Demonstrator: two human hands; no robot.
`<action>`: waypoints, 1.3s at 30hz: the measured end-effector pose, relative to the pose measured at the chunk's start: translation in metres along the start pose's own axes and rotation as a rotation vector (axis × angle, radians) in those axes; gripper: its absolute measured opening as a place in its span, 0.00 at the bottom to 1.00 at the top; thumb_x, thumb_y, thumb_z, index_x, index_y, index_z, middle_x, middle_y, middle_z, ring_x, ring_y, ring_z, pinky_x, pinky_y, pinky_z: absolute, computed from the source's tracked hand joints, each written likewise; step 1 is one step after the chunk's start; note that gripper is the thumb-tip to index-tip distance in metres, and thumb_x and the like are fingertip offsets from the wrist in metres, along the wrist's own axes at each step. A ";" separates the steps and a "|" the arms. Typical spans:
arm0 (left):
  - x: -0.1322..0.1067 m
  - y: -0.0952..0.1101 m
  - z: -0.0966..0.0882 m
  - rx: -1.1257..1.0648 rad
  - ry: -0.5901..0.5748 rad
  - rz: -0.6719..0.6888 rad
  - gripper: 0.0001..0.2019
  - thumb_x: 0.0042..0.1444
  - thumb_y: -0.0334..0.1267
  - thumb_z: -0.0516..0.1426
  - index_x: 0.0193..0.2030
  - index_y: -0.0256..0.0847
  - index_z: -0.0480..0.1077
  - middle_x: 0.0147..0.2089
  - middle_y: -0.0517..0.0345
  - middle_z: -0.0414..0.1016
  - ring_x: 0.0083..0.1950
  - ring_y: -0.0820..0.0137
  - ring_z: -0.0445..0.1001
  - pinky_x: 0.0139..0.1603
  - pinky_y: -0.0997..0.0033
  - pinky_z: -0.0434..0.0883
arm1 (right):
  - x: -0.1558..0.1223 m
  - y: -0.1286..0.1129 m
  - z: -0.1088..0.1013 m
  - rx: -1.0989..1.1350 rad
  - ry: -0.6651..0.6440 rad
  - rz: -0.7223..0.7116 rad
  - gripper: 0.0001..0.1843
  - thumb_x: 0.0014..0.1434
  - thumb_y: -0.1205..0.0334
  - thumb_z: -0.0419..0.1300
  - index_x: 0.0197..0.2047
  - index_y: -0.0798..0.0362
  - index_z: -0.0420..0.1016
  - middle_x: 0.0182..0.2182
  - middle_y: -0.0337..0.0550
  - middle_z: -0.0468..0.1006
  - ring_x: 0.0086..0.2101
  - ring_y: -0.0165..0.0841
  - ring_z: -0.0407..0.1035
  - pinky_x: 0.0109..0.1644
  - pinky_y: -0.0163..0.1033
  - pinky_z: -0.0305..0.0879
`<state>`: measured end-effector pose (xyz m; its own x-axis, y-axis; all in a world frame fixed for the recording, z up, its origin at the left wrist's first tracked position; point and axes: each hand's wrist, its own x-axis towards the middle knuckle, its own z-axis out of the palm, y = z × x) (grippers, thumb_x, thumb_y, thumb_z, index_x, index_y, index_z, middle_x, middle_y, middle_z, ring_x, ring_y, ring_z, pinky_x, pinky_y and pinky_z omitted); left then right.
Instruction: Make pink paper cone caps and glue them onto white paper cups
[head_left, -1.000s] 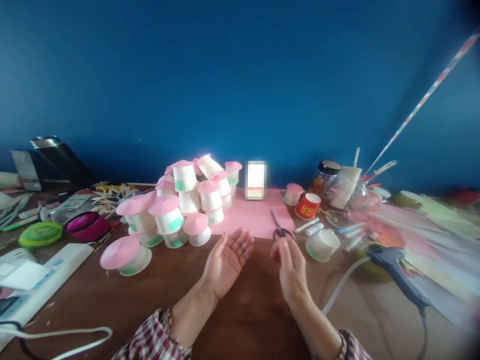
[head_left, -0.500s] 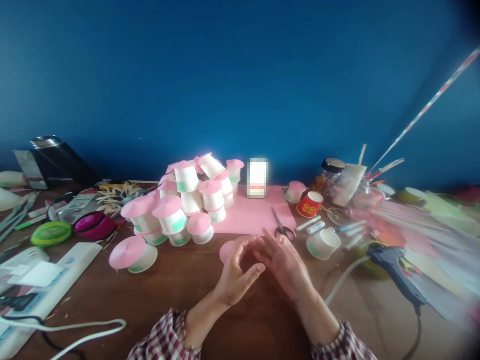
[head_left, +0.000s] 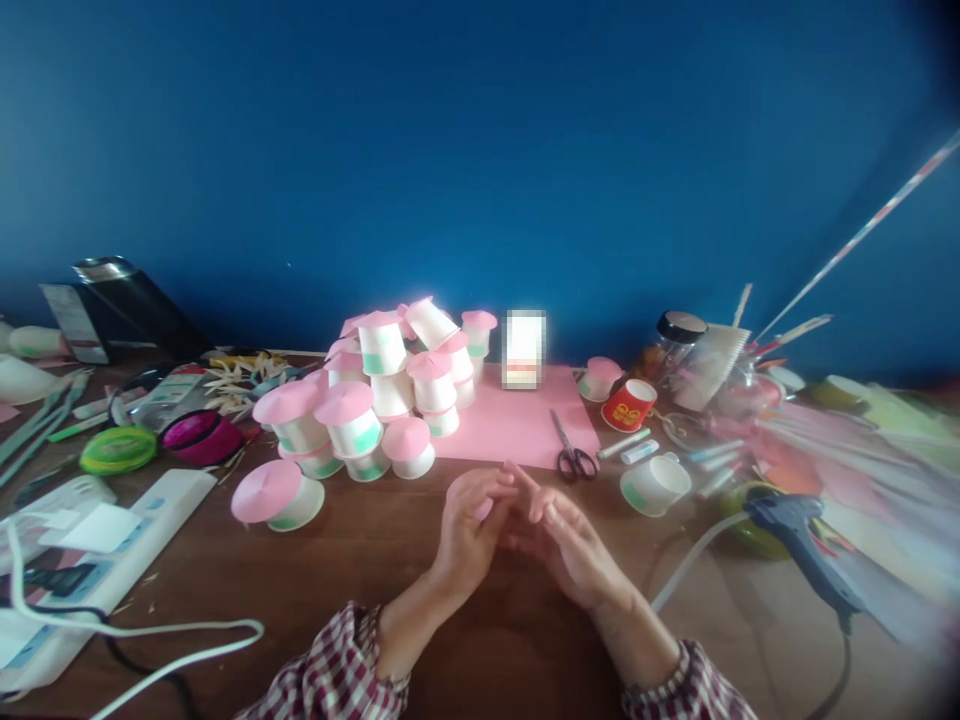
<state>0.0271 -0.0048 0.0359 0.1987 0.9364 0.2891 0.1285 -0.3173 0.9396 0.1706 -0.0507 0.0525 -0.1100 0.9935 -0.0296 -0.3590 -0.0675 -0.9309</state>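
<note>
My left hand [head_left: 466, 535] and my right hand [head_left: 579, 550] meet over the brown table, fingertips touching. The left fingers curve over toward the right hand, its index finger stretched out; no object shows between them. Partly hidden behind my left hand is a pink paper piece [head_left: 456, 488]. Beyond the hands lie scissors [head_left: 576, 462], at the edge of a pink paper sheet [head_left: 517, 430]. To the left, several white paper cups with pink cone tops stand stacked, one such cup [head_left: 345, 408] near the front. A single topped cup [head_left: 266, 492] lies tilted nearer me.
On the right are a white paper cup [head_left: 656, 485], a red cup [head_left: 630, 405], markers [head_left: 640, 452], a lidded jar [head_left: 677, 340] and a glue gun [head_left: 806, 540] with its cord. A power strip [head_left: 157, 530] with white cable lies left. The blue wall closes the back.
My hands have drawn together; the left thumb has moved in toward the right fingers and the right fingers have curled more. The view has shifted slightly.
</note>
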 end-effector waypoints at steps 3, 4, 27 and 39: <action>0.006 0.007 -0.005 -0.099 0.125 -0.110 0.07 0.58 0.41 0.55 0.35 0.42 0.72 0.35 0.55 0.77 0.39 0.66 0.75 0.44 0.67 0.70 | 0.004 -0.006 -0.003 0.257 -0.018 -0.002 0.14 0.61 0.47 0.54 0.32 0.48 0.63 0.62 0.43 0.61 0.56 0.42 0.64 0.50 0.55 0.65; 0.007 0.010 -0.006 -0.099 0.164 -0.113 0.08 0.59 0.41 0.54 0.36 0.41 0.72 0.34 0.55 0.77 0.38 0.67 0.75 0.44 0.68 0.69 | 0.006 -0.008 -0.004 0.301 -0.023 -0.001 0.13 0.61 0.48 0.54 0.33 0.48 0.63 0.62 0.42 0.61 0.56 0.42 0.63 0.52 0.56 0.64; 0.008 0.023 -0.021 -0.122 0.316 0.016 0.14 0.62 0.39 0.52 0.25 0.40 0.65 0.26 0.59 0.70 0.38 0.70 0.72 0.44 0.71 0.67 | 0.011 -0.008 -0.016 0.457 0.062 -0.014 0.26 0.60 0.38 0.49 0.55 0.40 0.69 0.63 0.43 0.61 0.59 0.45 0.58 0.53 0.51 0.64; 0.008 0.048 -0.074 -0.170 0.329 0.131 0.19 0.63 0.44 0.49 0.22 0.40 0.64 0.21 0.62 0.65 0.31 0.72 0.69 0.43 0.68 0.68 | 0.013 -0.007 -0.019 0.602 0.166 0.032 0.32 0.59 0.36 0.47 0.55 0.49 0.70 0.54 0.48 0.72 0.55 0.40 0.64 0.46 0.40 0.66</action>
<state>-0.0373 -0.0015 0.0967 -0.1229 0.8965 0.4257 -0.0454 -0.4335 0.9000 0.1893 -0.0357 0.0521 -0.0010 0.9878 -0.1557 -0.8225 -0.0894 -0.5616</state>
